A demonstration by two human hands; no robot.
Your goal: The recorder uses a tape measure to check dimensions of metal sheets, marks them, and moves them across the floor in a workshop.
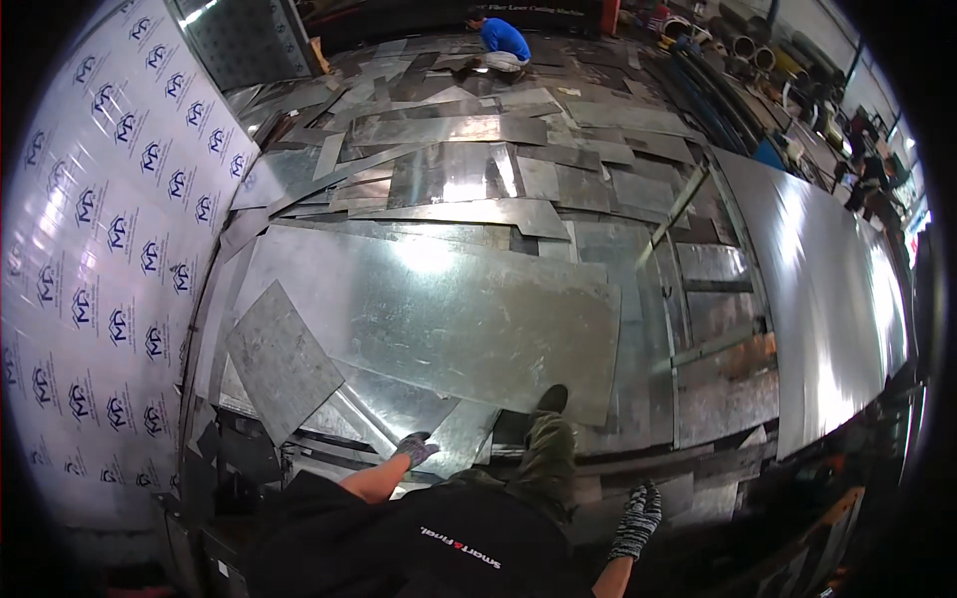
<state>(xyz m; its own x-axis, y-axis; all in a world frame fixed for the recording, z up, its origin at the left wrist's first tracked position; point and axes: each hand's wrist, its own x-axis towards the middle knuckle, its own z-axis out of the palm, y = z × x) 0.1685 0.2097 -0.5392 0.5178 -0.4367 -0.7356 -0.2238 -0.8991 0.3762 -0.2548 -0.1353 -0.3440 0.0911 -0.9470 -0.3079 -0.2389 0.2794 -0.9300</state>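
Note:
I stand on a floor covered with metal sheets, one foot (551,401) stepping forward onto a large galvanised sheet (439,309). My left hand (415,449), in a grey knit glove, hangs at my side with fingers loosely curled, holding nothing. My right hand (638,520), in a speckled black-and-white glove, also hangs free with fingers apart, over dark scrap near the floor. A small grey square sheet (281,361) lies tilted on the big sheet's left corner, in front of my left hand.
A tall white film-covered sheet (110,269) leans at the left. A long shiny sheet (827,299) stretches along the right. Overlapping offcuts (469,169) cover the floor ahead. A person in a blue top (501,42) crouches at the far end. Pipes (743,45) lie back right.

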